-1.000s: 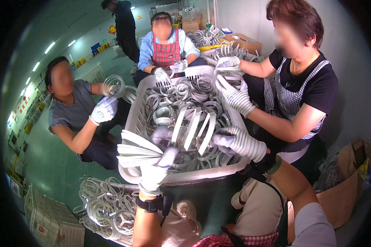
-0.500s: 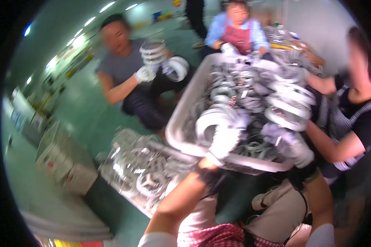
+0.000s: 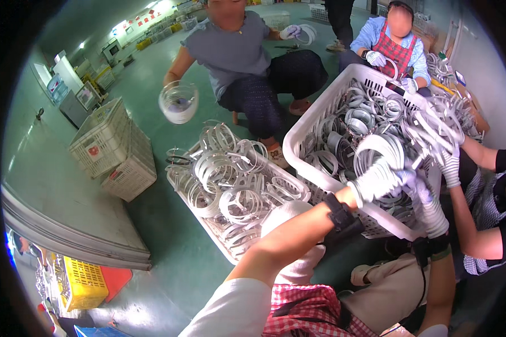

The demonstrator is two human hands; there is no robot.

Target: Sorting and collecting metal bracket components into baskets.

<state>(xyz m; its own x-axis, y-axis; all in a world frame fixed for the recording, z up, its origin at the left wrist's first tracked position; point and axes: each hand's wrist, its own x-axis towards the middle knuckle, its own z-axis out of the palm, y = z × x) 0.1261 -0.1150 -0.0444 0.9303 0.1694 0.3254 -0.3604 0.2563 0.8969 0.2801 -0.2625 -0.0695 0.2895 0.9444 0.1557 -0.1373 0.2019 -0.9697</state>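
Note:
My left hand [image 3: 376,182], in a white glove with purple-grey fingertips, is closed on a stack of white hoops [image 3: 381,147] above the big white crate [image 3: 298,153]. Close beside it, over the crate's near edge, is my right hand [image 3: 430,208], gloved the same way. Its fingers reach toward the left hand and are blurred, so their grip cannot be made out. Many grey and white hoops [image 3: 358,121] fill the crate. On the right, a co-worker's gloved hand [image 3: 450,165] is by another bunch of pale hoops [image 3: 430,126].
A low white tray [image 3: 208,236] piled with hoops stands left of the crate. Beyond it, a crouching co-worker holds hoops [image 3: 179,104]. Another co-worker in a checked apron [image 3: 398,48] sits behind the crate. Stacked baskets [image 3: 104,140] and a yellow basket [image 3: 84,283] stand left.
My view has swung left and the scene shifted. My left hand has come across toward my right hand with the hoops. The crouching co-worker has spread both hands apart.

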